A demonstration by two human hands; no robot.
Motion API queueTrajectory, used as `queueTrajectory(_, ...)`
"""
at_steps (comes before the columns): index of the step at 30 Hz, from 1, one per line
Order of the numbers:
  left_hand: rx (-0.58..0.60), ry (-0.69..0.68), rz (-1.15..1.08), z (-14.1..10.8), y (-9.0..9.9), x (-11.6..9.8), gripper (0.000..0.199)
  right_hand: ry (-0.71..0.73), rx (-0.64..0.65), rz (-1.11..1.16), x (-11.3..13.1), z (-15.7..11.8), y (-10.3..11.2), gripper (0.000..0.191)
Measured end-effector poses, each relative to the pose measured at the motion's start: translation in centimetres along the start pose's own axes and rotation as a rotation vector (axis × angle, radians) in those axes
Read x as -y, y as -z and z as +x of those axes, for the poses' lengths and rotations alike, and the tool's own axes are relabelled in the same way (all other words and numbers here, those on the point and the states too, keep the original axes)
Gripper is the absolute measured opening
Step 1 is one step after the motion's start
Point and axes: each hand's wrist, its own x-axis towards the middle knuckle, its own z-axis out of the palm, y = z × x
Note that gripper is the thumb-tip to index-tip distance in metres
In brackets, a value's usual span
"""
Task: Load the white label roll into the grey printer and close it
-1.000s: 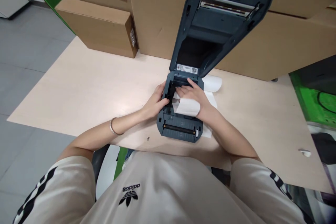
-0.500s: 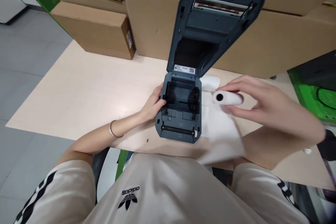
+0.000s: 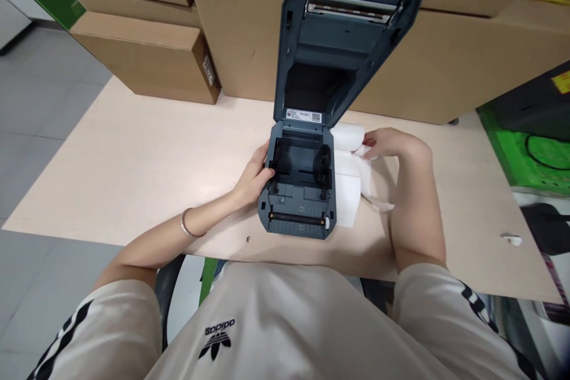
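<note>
A dark blue-grey label printer (image 3: 298,190) stands on the table with its lid (image 3: 347,41) raised. Its roll bay shows no roll inside. My left hand (image 3: 256,178) grips the printer's left side, thumb over the edge and the other fingers mostly hidden behind it. To the right of the printer lies a white paper roll (image 3: 348,136), with a strip of paper (image 3: 347,190) spread in front. Beside that roll, my right hand (image 3: 385,142) has its curled fingers on a thinner paper roll (image 3: 366,152), partly covered by them; a loose paper tail (image 3: 378,205) trails below.
Cardboard boxes (image 3: 240,41) are stacked along the table's back, and a flat box (image 3: 142,59) stands at the left. A small white object (image 3: 512,240) lies on the right side. A green tray (image 3: 534,154) with a black cable is at the far right.
My right hand has moved back and down with the thinner roll, to beside the larger one, and its paper tail now lies on the table. My left hand stays on the printer; the view shifted slightly.
</note>
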Motion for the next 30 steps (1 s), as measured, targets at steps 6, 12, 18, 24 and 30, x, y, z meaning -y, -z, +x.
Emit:
queueTrajectory(6, -0.005, -0.01, 0.007, 0.0, 0.0, 0.0, 0.079, -0.011, -0.215, 0.014, 1.1, -2.2, 0.5, 0.078)
queueTrajectory(12, -0.002, 0.005, 0.018, 0.0, -0.1, -0.2, 0.08, 0.223, -0.236, -0.065, 4.7, 0.1, -1.8, 0.079)
queueTrajectory(18, 0.001, -0.011, 0.022, 0.0, -0.1, 0.1, 0.08, 0.276, -0.202, -0.053, 4.1, -2.9, 0.6, 0.04)
queueTrajectory(24, -0.005, -0.005, 0.003, 0.0, -0.3, -0.4, 0.081, 0.468, -0.116, 0.069, 2.2, -11.3, 4.0, 0.063)
queueTrajectory(30, -0.01, -0.002, 0.014, 0.1, -0.3, -0.3, 0.082, 0.586, -0.111, 0.127, 7.6, -12.7, 2.7, 0.08)
